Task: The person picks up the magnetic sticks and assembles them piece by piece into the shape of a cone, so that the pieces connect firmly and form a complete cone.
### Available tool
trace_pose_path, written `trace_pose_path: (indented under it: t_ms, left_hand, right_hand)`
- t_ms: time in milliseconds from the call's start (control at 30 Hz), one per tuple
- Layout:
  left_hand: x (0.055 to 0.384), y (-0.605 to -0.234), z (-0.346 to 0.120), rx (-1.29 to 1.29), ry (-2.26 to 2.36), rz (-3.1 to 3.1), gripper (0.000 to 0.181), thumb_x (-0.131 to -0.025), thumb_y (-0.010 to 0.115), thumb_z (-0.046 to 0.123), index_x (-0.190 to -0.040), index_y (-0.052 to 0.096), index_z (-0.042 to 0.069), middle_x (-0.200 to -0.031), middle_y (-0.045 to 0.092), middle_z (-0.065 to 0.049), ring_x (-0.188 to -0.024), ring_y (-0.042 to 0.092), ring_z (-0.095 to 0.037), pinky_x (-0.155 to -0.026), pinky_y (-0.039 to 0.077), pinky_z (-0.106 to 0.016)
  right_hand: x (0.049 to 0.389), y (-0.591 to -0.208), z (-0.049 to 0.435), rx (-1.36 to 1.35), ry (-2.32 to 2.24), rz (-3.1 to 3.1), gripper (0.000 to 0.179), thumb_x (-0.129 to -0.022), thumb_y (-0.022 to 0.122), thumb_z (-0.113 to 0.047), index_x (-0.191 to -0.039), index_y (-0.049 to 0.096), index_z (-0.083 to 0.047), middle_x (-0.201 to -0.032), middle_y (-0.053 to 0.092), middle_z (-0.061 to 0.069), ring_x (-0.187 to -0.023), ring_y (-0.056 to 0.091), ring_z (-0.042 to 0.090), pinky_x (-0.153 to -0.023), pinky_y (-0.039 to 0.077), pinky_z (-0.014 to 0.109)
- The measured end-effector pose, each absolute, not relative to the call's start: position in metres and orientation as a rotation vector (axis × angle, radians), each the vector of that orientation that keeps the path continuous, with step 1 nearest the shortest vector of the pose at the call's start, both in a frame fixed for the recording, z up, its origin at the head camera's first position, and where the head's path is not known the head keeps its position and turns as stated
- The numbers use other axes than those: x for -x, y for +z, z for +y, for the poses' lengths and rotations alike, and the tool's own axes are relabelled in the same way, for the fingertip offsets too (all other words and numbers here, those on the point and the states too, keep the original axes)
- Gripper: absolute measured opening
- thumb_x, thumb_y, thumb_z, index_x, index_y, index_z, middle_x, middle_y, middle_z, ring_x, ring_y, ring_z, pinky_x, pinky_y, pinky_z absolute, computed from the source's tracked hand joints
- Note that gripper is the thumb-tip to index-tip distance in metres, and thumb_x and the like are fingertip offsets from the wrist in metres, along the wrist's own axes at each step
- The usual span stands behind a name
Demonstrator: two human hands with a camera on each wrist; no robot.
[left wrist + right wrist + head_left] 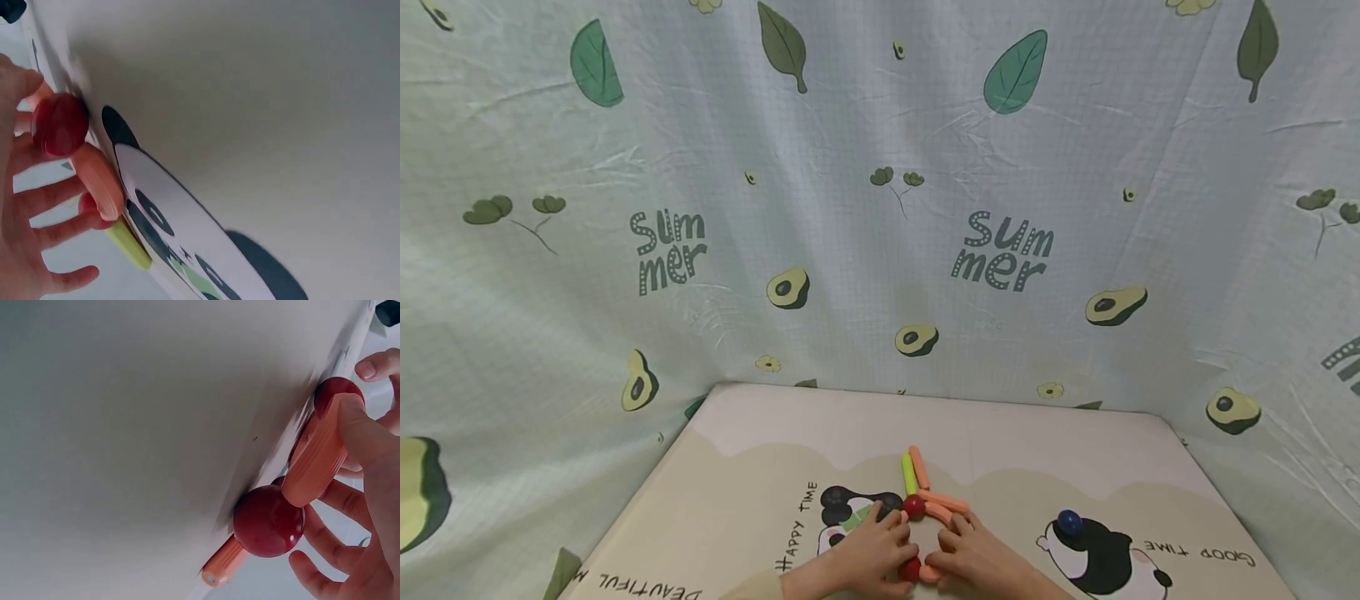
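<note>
My left hand (868, 554) pinches a glossy red ball (910, 570) between thumb and forefinger. In the left wrist view its other fingers spread behind a ribbed orange rod (100, 178) that runs from this ball. Opposite, my right hand (976, 554) grips another orange rod (315, 456), its thumb laid over one end and the other end against the red ball (269, 522). Farther out, a second red ball (914, 506) joins a yellow-green rod (909, 473) and orange rods (944, 501). The fingers partly hide the joined shape.
A dark blue ball (1070, 522) lies apart to the right, on a printed panda. The pale tabletop (760, 425) bears cartoon animals and lettering. Behind it hangs a curtain (835, 217) with avocado and leaf prints.
</note>
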State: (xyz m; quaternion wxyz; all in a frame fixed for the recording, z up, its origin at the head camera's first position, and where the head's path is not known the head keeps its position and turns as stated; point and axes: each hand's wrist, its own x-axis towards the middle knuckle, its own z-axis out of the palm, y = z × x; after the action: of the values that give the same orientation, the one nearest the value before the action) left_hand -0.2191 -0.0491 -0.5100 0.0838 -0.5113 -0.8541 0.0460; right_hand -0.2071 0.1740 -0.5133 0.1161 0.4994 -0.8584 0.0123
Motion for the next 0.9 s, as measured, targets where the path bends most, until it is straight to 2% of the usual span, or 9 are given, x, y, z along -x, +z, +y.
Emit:
trace_pose_path:
  t_ms: [100,200,300,400,567,733,900]
  left_hand:
    - [0.217,-0.510,-0.046,1.490,0.135,-2.551,0.040,-0.086,0.037,0.059,-0.101,0.057,0.027,-0.098,0.056,0.005,-0.096,0.048,-0.015,-0.083,0.043,-0.051]
    - [0.216,-0.510,-0.044,1.458,0.138,-2.553,0.040,-0.087,0.035,0.059,-0.099,0.057,0.028,-0.096,0.054,0.005,-0.094,0.047,-0.015,-0.083,0.043,-0.050]
    - [0.215,-0.510,-0.043,1.424,0.144,-2.561,0.038,-0.086,0.037,0.059,-0.094,0.058,0.029,-0.096,0.050,0.003,-0.093,0.045,-0.015,-0.082,0.043,-0.049]
    - [0.214,-0.509,-0.042,1.400,0.127,-2.603,0.037,-0.085,0.038,0.060,-0.090,0.059,0.029,-0.097,0.049,0.001,-0.092,0.044,-0.016,-0.081,0.044,-0.049]
    - [0.214,-0.508,-0.041,1.384,0.104,-2.704,0.038,-0.084,0.039,0.061,-0.091,0.061,0.031,-0.099,0.050,0.002,-0.095,0.046,-0.017,-0.083,0.043,-0.051]
    - [0.215,-0.509,-0.041,1.382,0.100,-2.734,0.039,-0.084,0.039,0.062,-0.093,0.061,0.031,-0.105,0.051,0.001,-0.100,0.047,-0.019,-0.085,0.042,-0.052]
    - [0.216,-0.509,-0.043,1.388,0.125,-2.695,0.038,-0.084,0.038,0.062,-0.091,0.060,0.032,-0.110,0.053,0.001,-0.096,0.046,-0.017,-0.083,0.042,-0.050]
  right_hand:
    - [0.211,-0.512,0.176,-1.435,0.032,-2.434,0.026,-0.084,0.050,-0.051,-0.090,0.064,-0.029,-0.076,0.046,-0.013,-0.087,0.047,0.009,-0.076,0.035,0.030]
    - [0.215,-0.509,0.181,-1.378,0.019,-2.465,0.027,-0.080,0.055,-0.052,-0.089,0.065,-0.028,-0.087,0.055,-0.011,-0.085,0.044,0.008,-0.072,0.034,0.026]
    - [0.218,-0.504,0.189,-1.303,0.052,-2.613,0.027,-0.078,0.057,-0.053,-0.088,0.064,-0.029,-0.090,0.054,-0.012,-0.082,0.039,0.007,-0.067,0.029,0.025]
    - [0.219,-0.502,0.195,-1.246,0.146,-2.754,0.033,-0.076,0.054,-0.059,-0.090,0.065,-0.031,-0.085,0.050,-0.015,-0.079,0.034,0.005,-0.067,0.027,0.026]
    - [0.221,-0.504,0.198,-1.241,0.232,-2.821,0.039,-0.077,0.047,-0.063,-0.093,0.064,-0.032,-0.085,0.051,-0.016,-0.079,0.035,0.004,-0.067,0.026,0.025]
    - [0.221,-0.506,0.199,-1.246,0.249,-2.808,0.038,-0.077,0.050,-0.062,-0.095,0.064,-0.032,-0.085,0.050,-0.016,-0.078,0.033,0.002,-0.067,0.023,0.022]
    - [0.222,-0.507,0.199,-1.253,0.229,-2.819,0.035,-0.076,0.052,-0.061,-0.094,0.064,-0.033,-0.086,0.050,-0.015,-0.077,0.032,0.003,-0.066,0.023,0.022]
